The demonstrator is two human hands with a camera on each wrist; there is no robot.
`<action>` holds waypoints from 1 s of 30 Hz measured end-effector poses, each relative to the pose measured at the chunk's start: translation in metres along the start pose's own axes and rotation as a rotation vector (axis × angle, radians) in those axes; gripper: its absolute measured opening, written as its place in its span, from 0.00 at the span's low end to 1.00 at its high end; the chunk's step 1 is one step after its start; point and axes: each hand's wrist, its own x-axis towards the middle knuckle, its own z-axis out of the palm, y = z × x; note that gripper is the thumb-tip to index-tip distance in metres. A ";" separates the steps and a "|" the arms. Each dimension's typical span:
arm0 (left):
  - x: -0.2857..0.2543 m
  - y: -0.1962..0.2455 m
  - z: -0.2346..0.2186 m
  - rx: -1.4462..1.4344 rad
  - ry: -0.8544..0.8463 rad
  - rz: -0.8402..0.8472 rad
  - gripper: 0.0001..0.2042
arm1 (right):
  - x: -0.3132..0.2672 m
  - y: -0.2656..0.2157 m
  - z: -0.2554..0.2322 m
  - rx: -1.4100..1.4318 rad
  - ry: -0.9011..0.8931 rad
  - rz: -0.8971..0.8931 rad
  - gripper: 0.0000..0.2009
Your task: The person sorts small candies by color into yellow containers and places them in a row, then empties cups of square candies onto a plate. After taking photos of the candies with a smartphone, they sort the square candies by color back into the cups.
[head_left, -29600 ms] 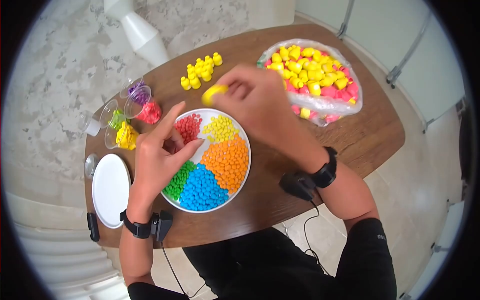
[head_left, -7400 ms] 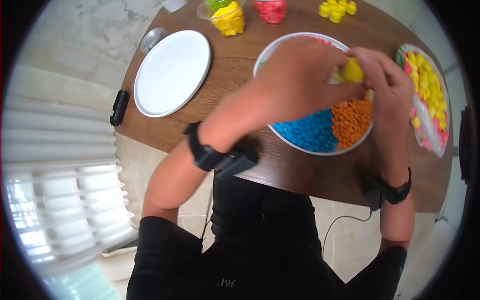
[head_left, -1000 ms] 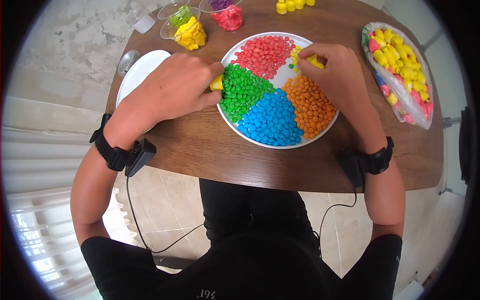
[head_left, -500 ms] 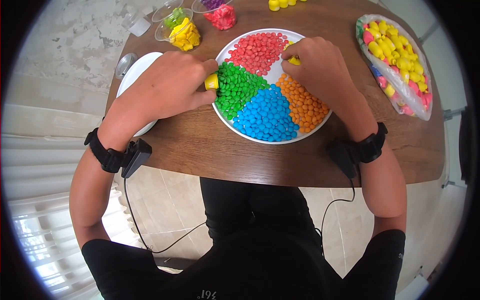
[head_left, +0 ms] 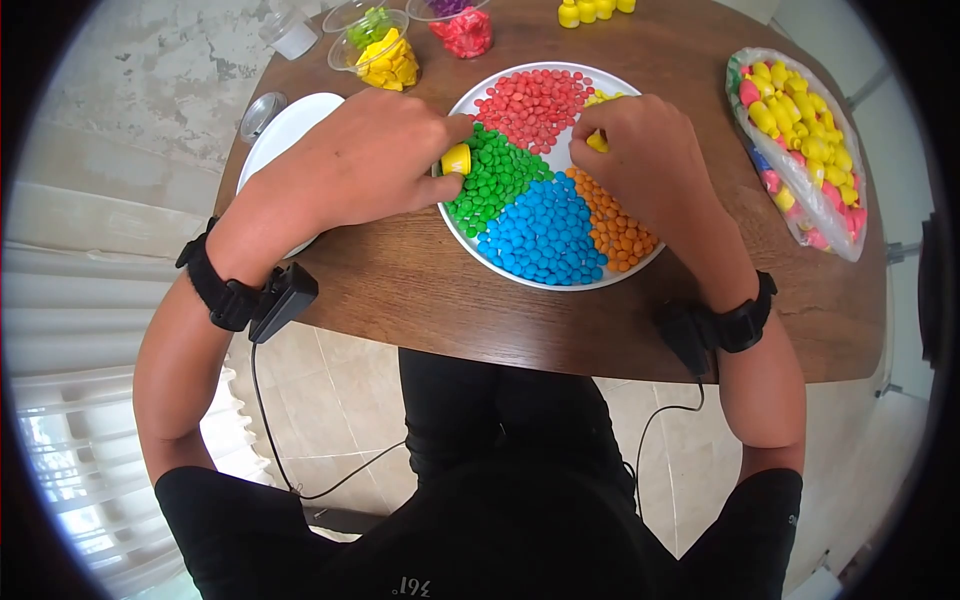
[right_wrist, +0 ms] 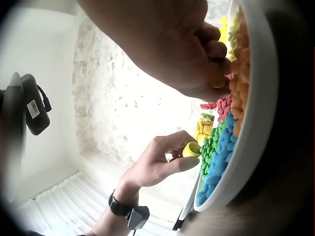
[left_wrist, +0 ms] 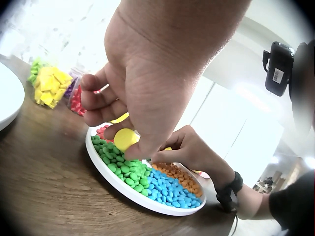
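Head view: left of centre, L hand (head_left: pixel 375 155) is pinching a yellow cup (head_left: pixel 457 159) at the left edge of the plate (head_left: pixel 560 155); R hand (head_left: pixel 645 150), upper right of centre, is gripping a yellow piece (head_left: pixel 598 142), mostly hidden, can't ID. They're seemingly gathering candies (head_left: pixel 545 235); next move's prob. calling for cup mouth up.

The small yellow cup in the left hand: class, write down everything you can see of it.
The small yellow cup is short, round and smooth, and looks like plastic. Its side bears a pale mark, too small to read surely. The left wrist view shows a plain round end; the right wrist view, an open, rimmed mouth. It is held sideways, pinched between thumb and fingers of the left hand, by the green candies on the white plate. Whether it touches them cannot be told.
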 end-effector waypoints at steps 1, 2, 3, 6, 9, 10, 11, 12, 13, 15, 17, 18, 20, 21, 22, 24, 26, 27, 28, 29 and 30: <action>0.000 0.000 -0.002 -0.021 0.015 -0.002 0.16 | 0.000 0.001 -0.001 0.056 0.036 0.005 0.08; -0.001 -0.001 -0.002 -0.043 0.030 -0.006 0.15 | 0.001 0.003 -0.004 0.052 0.033 0.006 0.08; -0.002 -0.002 -0.001 -0.047 0.031 -0.005 0.15 | 0.003 0.005 -0.008 0.066 0.019 0.050 0.08; -0.002 -0.004 -0.001 -0.062 0.060 -0.005 0.15 | 0.005 0.010 -0.008 0.073 -0.006 0.093 0.07; 0.000 -0.002 -0.004 -0.055 -0.013 -0.030 0.15 | 0.001 0.012 -0.002 0.035 0.011 0.055 0.07; 0.000 0.000 -0.005 -0.055 -0.016 -0.034 0.15 | 0.001 0.011 0.000 0.005 0.037 0.015 0.07; -0.001 0.001 -0.005 -0.055 -0.021 -0.039 0.15 | 0.001 0.009 -0.001 0.006 0.036 0.012 0.07; -0.001 0.000 -0.005 -0.056 -0.021 -0.042 0.15 | 0.003 0.006 -0.002 -0.003 -0.036 0.057 0.07; -0.001 -0.001 -0.003 -0.058 -0.015 -0.030 0.15 | 0.004 0.004 -0.002 -0.013 -0.107 0.103 0.07; -0.001 -0.002 -0.002 -0.060 -0.008 -0.019 0.15 | 0.002 0.005 0.001 -0.026 -0.073 0.062 0.07; -0.002 -0.003 -0.001 -0.048 -0.004 -0.014 0.14 | 0.001 0.006 0.002 -0.041 -0.036 0.022 0.06; -0.002 -0.003 -0.001 -0.047 -0.003 -0.014 0.14 | 0.001 0.006 0.003 -0.024 -0.034 0.016 0.06; -0.002 -0.002 -0.001 -0.059 0.053 -0.020 0.14 | 0.002 0.005 0.003 -0.009 -0.031 0.008 0.06; -0.002 -0.002 -0.001 -0.059 0.054 -0.021 0.14 | 0.002 0.005 0.003 -0.008 -0.034 0.010 0.06; -0.001 -0.001 -0.001 -0.058 0.054 -0.018 0.14 | 0.002 0.005 0.003 -0.007 -0.039 0.012 0.06; 0.002 0.001 -0.003 -0.057 0.055 -0.020 0.14 | 0.003 0.000 0.000 0.023 -0.048 0.035 0.06; 0.006 0.004 -0.005 -0.055 -0.025 -0.032 0.15 | 0.004 -0.006 -0.001 0.053 -0.059 0.054 0.06; 0.007 0.005 -0.005 -0.057 -0.025 -0.038 0.15 | 0.004 -0.010 -0.001 0.139 -0.063 0.062 0.06; 0.008 0.006 -0.004 -0.058 -0.010 -0.034 0.15 | 0.005 -0.013 -0.001 0.224 -0.068 0.070 0.06; 0.009 0.006 -0.002 -0.059 0.005 -0.029 0.16 | 0.004 -0.015 0.003 0.224 -0.071 0.066 0.06; 0.009 0.004 0.000 -0.060 0.007 -0.033 0.16 | 0.002 -0.016 0.011 0.286 -0.034 -0.022 0.06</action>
